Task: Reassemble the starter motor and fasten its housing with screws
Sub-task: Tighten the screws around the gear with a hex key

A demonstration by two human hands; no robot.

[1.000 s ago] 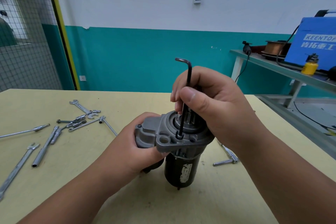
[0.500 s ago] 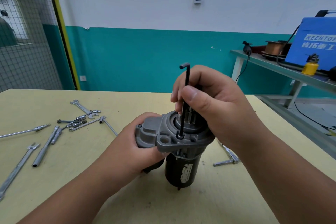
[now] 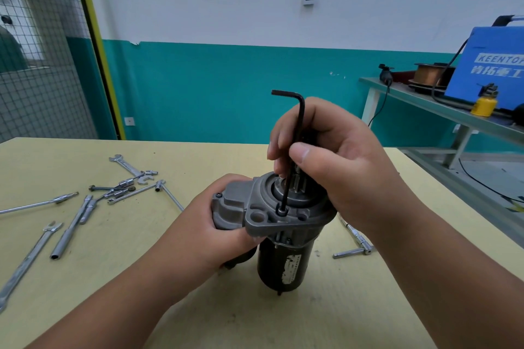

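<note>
The starter motor (image 3: 283, 261) stands upright on the yellow table (image 3: 326, 314), black body below, grey cast housing (image 3: 263, 217) on top. My left hand (image 3: 215, 224) grips the housing's left side. My right hand (image 3: 337, 167) pinches the shaft of a black hex key (image 3: 295, 150) between thumb and fingers. The key stands nearly upright, its tip seated in a screw (image 3: 282, 210) on the housing flange, and its short arm points left.
Several wrenches, sockets and a tube spanner (image 3: 71, 227) lie scattered on the left of the table. A T-handle tool (image 3: 355, 246) lies right of the motor. A side bench (image 3: 442, 110) at right carries a blue welder (image 3: 487, 71) and a yellow can (image 3: 484, 105).
The hex key has turned in the screw: its short arm swung from pointing left, to edge-on, and back to pointing left. Both hands and the motor stayed in place.
</note>
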